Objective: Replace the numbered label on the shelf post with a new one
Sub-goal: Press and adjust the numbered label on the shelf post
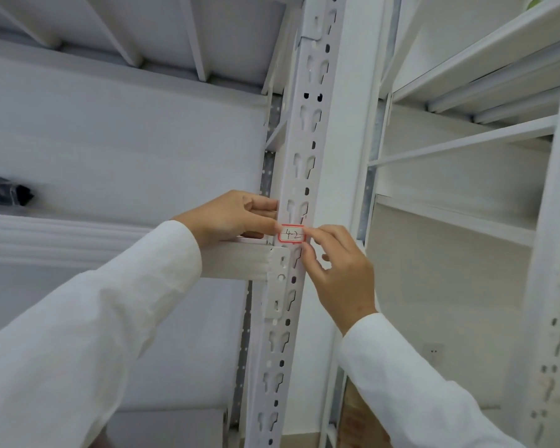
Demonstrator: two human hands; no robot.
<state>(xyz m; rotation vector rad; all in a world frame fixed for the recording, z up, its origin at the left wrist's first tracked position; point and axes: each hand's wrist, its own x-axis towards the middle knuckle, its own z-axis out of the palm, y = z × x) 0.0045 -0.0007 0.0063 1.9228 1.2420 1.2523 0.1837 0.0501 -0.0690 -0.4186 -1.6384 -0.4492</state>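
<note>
- My left hand (236, 218) and right hand (340, 273) pinch the label (292, 234) by its ends against the post (299, 176).
- I should level it, then press outward from its middle.

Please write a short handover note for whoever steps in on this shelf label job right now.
Left hand: fingers on the left edge of the label, hand against the shelf post.
Right hand: fingertips on the label's right edge.
Label: red-bordered, handwritten "42", lying across the front of the post just above the beam bracket.
Done or left: cannot tell whether this is the old label coming off or the new one going on; no second label is in view. Check that first, then press it flat or peel it.
</note>
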